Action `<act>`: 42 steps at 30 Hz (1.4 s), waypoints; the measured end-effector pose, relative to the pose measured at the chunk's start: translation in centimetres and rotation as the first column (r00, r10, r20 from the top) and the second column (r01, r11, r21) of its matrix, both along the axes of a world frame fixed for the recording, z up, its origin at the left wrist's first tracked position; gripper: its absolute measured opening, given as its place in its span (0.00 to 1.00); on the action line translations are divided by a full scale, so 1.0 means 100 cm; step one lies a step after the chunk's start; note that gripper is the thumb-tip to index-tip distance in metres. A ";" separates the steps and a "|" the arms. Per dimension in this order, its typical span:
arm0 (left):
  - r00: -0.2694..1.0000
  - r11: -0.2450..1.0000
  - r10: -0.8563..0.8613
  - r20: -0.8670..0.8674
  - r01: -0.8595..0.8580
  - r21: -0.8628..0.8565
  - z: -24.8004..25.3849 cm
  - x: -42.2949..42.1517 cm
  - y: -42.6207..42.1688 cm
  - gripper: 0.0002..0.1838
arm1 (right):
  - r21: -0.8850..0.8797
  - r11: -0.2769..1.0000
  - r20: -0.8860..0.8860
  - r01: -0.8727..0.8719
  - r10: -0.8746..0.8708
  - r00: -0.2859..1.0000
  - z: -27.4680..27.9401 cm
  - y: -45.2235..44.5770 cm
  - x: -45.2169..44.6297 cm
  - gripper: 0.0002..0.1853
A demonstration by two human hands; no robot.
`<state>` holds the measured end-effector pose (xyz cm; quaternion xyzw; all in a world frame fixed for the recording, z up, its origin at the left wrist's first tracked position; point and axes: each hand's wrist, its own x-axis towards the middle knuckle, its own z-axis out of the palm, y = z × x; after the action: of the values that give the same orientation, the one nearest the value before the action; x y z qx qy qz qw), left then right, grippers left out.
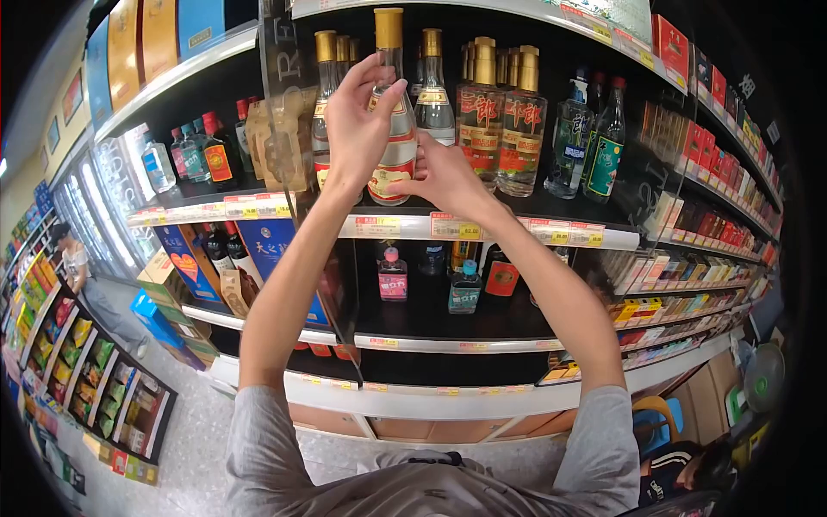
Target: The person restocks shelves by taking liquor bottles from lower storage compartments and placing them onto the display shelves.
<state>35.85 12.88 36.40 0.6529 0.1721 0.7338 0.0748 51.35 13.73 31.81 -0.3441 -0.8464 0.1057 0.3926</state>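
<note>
A clear glass liquor bottle (pixel 398 155) with a gold cap stands upright at the front of the upper shelf, between my two hands. My left hand (pixel 358 125) closes round its neck and shoulder, fingers behind the glass. Lower down, my right hand (pixel 444 175) grips the bottle's body from the right, thumb across the front label. Whether the base touches the shelf is hard to tell. Matching gold-capped bottles flank it: one on the left (pixel 325 77), partly behind my left hand, and one on the right (pixel 433 95).
Square gold-capped bottles (pixel 480 121) and green-labelled bottles (pixel 606 142) stand to the right. A price-tag rail (pixel 525 229) edges the shelf. Below are small pink (pixel 393 277) and teal (pixel 464 289) bottles. Clear dividers flank this section. One person (pixel 73 258) is far left, another (pixel 689 470) lower right.
</note>
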 end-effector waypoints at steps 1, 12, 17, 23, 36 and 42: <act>1.000 1.000 -0.006 0.001 0.006 0.002 0.000 0.001 0.002 0.26 | 0.002 1.000 0.001 0.006 -0.006 1.000 -0.001 0.002 0.000 0.42; 0.999 0.997 0.038 0.025 -0.036 -0.065 -0.002 -0.003 0.028 0.26 | -0.016 0.999 0.072 0.032 -0.031 0.997 -0.005 0.019 -0.007 0.41; 0.978 0.980 0.199 -0.070 -0.200 -0.016 -0.008 -0.003 0.036 0.31 | -0.045 0.999 0.052 0.011 -0.008 0.999 0.002 0.010 -0.009 0.31; 0.819 0.799 0.561 -0.119 -0.499 0.335 -0.026 0.003 0.029 0.36 | -0.070 0.993 0.159 0.097 -0.084 0.984 -0.002 0.019 -0.008 0.27; 0.846 0.891 0.455 -0.279 -0.430 0.147 -0.080 -0.009 -0.018 0.33 | 0.064 0.994 0.079 -0.094 0.089 0.993 -0.007 0.033 -0.005 0.27; 0.860 0.905 0.400 -0.318 -0.425 -0.011 -0.100 -0.006 -0.051 0.32 | -0.004 0.998 0.134 -0.066 0.066 0.989 -0.012 0.035 -0.003 0.30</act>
<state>35.21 7.82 26.38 0.7036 0.3471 0.6142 -0.0854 51.08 17.22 30.56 -0.3219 -0.8818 0.0952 0.3311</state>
